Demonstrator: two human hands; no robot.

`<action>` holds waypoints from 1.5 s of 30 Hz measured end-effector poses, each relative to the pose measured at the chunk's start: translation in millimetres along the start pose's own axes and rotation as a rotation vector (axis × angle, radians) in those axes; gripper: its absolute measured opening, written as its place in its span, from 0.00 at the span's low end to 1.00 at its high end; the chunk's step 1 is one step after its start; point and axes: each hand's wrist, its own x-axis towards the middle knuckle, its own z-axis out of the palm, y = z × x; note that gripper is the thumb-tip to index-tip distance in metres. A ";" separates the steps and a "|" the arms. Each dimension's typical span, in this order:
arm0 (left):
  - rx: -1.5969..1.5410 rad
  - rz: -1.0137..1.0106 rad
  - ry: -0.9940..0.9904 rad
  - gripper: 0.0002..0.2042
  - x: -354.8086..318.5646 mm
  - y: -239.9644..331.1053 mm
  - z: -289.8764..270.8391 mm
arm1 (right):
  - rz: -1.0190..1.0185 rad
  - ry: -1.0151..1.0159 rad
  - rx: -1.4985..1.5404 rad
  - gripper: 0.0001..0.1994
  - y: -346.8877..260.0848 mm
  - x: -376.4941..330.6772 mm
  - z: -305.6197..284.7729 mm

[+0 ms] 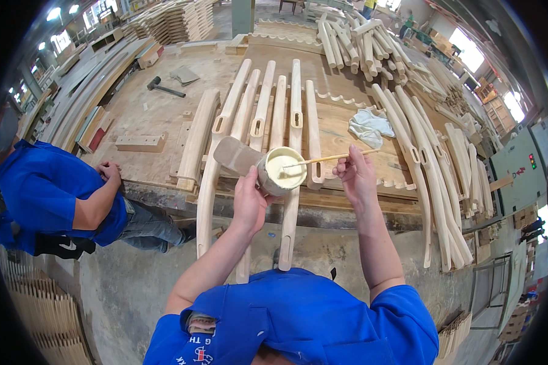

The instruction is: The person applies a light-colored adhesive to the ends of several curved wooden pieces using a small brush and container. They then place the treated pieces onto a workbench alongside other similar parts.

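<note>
My left hand (249, 199) is wrapped round the side of a round pot (268, 181) of thick cream-coloured paste, probably glue. A brownish flat block (234, 156) juts out from the pot's left side; whether it is joined to it I cannot tell. Between the fingertips of my right hand (358, 177) is a thin yellowish stick (335, 157), its pale tip dipping into the paste. Beneath the pot, several curved pale wooden pieces (208, 201) with oval slots lie side by side, their near ends sticking out past the workbench edge.
On the workbench (158, 115) lie a hammer (165, 87), a small wooden block (141, 143) and a white cloth (371, 128). More slotted wooden pieces (425, 159) rest at the right, with a wood pile (362, 45) behind. A person in blue (61, 185) stands at the left.
</note>
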 end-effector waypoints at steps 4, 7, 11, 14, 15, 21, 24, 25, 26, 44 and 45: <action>0.009 -0.002 0.025 0.17 -0.2 -1.2 6.8 | -0.049 -0.013 -0.014 0.05 -6.7 -9.8 -0.4; 0.020 -0.015 0.001 0.17 0.5 -4.2 8.8 | -0.050 -0.014 0.008 0.04 -9.0 -14.3 -8.5; 0.034 -0.043 -0.026 0.17 5.0 -10.0 11.0 | -0.066 -0.022 0.030 0.03 -11.3 -16.3 -14.5; 0.050 -0.064 0.020 0.17 3.0 -11.6 11.9 | -0.078 0.017 0.044 0.04 -18.2 -14.9 -18.1; 0.034 -0.063 0.024 0.18 2.4 -12.4 7.9 | -0.089 0.046 0.001 0.03 -22.8 -13.5 -18.2; 0.017 -0.064 0.002 0.18 -17.5 -6.9 -13.3 | -0.245 0.126 -0.344 0.05 -54.4 1.1 -25.9; 0.020 -0.093 -0.003 0.19 -29.9 -4.7 -14.2 | -0.290 0.092 -0.605 0.06 -62.8 7.7 -14.8; 0.054 -0.107 -0.003 0.19 -32.1 -5.7 -15.8 | -0.315 0.042 -0.673 0.07 -64.5 10.9 -11.0; 0.066 -0.105 0.009 0.19 -34.0 -6.3 -16.6 | -0.312 0.013 -0.720 0.07 -65.9 13.5 -5.9; 0.081 -0.093 0.048 0.19 -47.7 -16.3 -28.4 | -0.499 -0.453 -1.360 0.10 -54.8 31.1 43.9; 0.074 -0.085 0.044 0.19 -47.8 -17.3 -28.8 | -0.548 -0.451 -1.372 0.10 -55.5 31.9 44.3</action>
